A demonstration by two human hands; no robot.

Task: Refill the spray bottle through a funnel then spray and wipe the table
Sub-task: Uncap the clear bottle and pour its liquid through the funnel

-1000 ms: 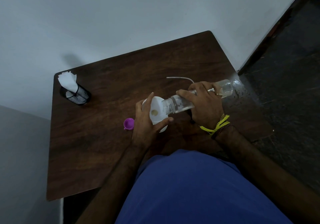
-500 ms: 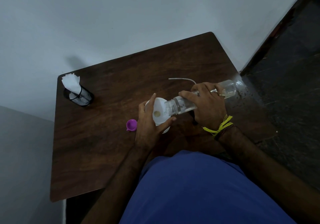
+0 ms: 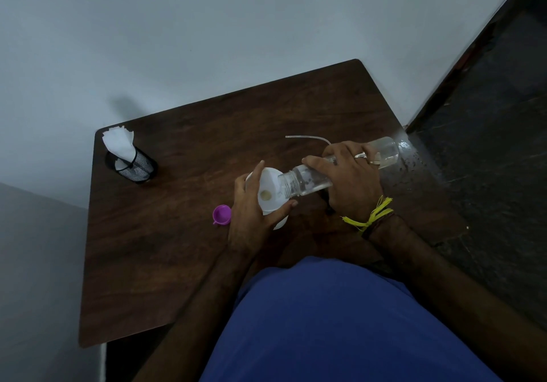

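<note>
Spray bottle (image 3: 278, 222) mid-table under white funnel (image 3: 268, 188), gripped by left hand (image 3: 251, 213). Right hand (image 3: 352, 180) holds tilted clear bottle (image 3: 310, 182), pouring (refill step). Next likely: level bottle, lift funnel.

At the far left corner of the dark wooden tabletop you have a black mesh cup (image 3: 135, 166) standing upright, with white folded paper napkins (image 3: 119, 146) sticking out of its top. Behind it you see a pale grey-white wall (image 3: 236, 32), which catches the cup's shadow. To your right runs a dark speckled floor (image 3: 488, 133), edged by a dark skirting strip along the wall's foot. Your blue garment (image 3: 340, 328) fills the lower middle of the view.
</note>
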